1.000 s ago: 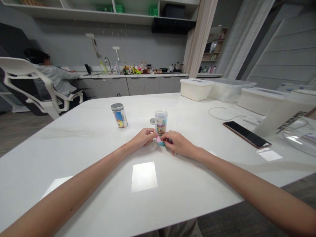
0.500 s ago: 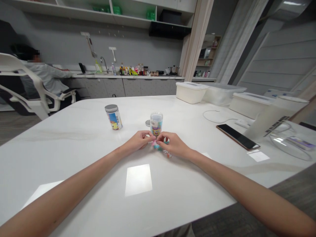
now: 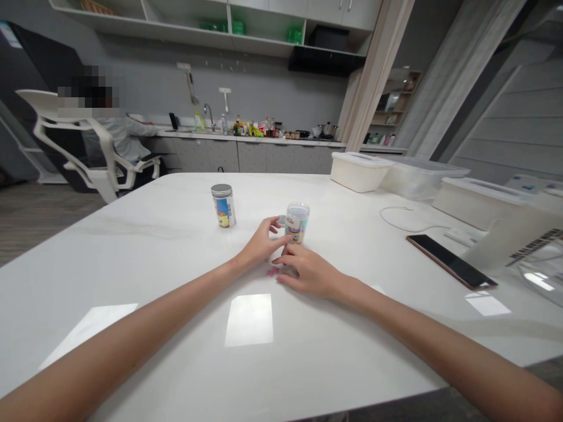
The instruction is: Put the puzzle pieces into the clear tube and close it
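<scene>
My left hand [image 3: 263,241] is beside the left of a clear jar [image 3: 297,224] with a colourful label, its fingers and thumb spread. The thumb tip overlaps the jar's lower part; whether it touches I cannot tell. The jar stands upright with its top uncovered. Behind my left fingers a grey round lid [image 3: 282,221] lies partly hidden. In front of the jar, my right hand [image 3: 311,271] is low over the table, fingers curved and thumb apart. Small pink pieces [image 3: 272,271] lie just left of its fingertips. Whatever is under the right palm is hidden.
Another jar [image 3: 224,206], with a silver lid, stands left on the white table [image 3: 185,252]. To the right are a phone [image 3: 451,261], a cable [image 3: 396,220] and lidded storage boxes [image 3: 360,172]. A person [image 3: 118,138] sits at the far left by the counter.
My left hand has opened from a pinch and moved up beside the jar. The right hand's fingers have parted, lower over the pieces. The whole view has shifted left.
</scene>
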The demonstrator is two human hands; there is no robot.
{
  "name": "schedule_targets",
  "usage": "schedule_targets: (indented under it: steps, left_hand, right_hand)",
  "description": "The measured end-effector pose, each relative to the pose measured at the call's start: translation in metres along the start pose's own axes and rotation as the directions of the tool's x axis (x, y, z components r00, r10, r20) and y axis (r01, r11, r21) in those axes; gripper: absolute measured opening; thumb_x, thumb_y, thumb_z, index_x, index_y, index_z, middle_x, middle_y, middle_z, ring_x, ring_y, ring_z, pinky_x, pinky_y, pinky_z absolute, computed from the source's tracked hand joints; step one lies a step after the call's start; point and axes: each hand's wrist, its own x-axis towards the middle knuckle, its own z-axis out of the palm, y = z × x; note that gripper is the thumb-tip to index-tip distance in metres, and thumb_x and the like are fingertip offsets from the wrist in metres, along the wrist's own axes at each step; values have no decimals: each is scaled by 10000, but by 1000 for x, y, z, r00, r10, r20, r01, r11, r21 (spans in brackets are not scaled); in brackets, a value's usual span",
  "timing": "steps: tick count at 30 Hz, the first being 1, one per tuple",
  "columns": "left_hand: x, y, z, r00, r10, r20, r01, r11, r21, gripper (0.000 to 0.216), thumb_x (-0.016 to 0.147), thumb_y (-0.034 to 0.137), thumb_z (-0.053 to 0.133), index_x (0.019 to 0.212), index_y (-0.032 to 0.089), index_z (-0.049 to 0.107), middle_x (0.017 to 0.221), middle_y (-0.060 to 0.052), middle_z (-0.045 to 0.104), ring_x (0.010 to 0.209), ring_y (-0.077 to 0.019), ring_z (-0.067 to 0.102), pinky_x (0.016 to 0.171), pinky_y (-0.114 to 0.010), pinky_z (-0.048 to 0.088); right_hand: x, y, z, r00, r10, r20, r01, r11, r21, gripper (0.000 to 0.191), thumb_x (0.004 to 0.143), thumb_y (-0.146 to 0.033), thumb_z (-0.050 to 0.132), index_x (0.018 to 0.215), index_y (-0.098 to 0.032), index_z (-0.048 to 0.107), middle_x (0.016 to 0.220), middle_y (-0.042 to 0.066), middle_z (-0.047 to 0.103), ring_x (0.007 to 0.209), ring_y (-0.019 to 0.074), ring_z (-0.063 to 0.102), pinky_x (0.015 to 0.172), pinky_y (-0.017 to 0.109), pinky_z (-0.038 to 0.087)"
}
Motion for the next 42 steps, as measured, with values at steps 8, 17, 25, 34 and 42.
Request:
schedule_targets:
  steps: [8, 17, 25, 34, 42]
  left_hand:
    - [6, -3, 6, 945, 89, 314, -61, 994, -96, 788, 758, 404, 702, 1417, 207, 319, 1481, -128, 411, 1382, -271, 355, 1127, -417, 276]
    - [5, -2, 7, 965, 98, 244, -91, 995, -38, 481, 652, 309, 743, 1073, 156, 567, 1104, -88, 621, 1010, -258, 583, 881, -373, 470]
    - [5, -4, 7, 956, 191, 223, -185, 982, -47, 593, 635, 249, 726, 1196, 181, 547, 1209, -98, 558, 1121, -283, 526, 920, -401, 448]
    - [2, -3, 4, 967, 126, 223, -126, 992, -14, 545, 646, 273, 742, 1149, 185, 554, 1165, -95, 584, 1060, -259, 559, 888, -371, 468]
    - [1, -4, 3, 962, -17, 271, 23, 1000, -18, 557, 670, 363, 742, 1133, 149, 520, 1071, -102, 636, 979, -255, 598, 840, -391, 489]
  right_hand:
    - [-1, -22, -5, 990, 110, 85, -118, 989, 87, 19, 841, -195, 627, 840, -177, 631, 886, 51, 596, 829, 170, 585, 716, 294, 501]
    - [5, -27, -36, 1000, -4, -8, 5, 984, 180, 110, 823, -109, 552, 845, -200, 608, 810, 10, 647, 736, 133, 583, 678, 263, 480]
    - [30, 3, -86, 920, 112, -376, -129, 991, -20, 108, 778, -146, 540, 769, -196, 635, 778, 27, 675, 685, 150, 567, 642, 293, 454]
    - [7, 34, -74, 867, 290, -406, -299, 953, 42, 127, 811, -146, 515, 882, -179, 615, 784, 26, 642, 670, 143, 574, 639, 285, 465]
    - [-24, 42, -52, 955, 241, 172, -240, 970, -29, 265, 803, -309, 667, 1040, -189, 672, 1027, 77, 615, 935, 205, 614, 856, 346, 487]
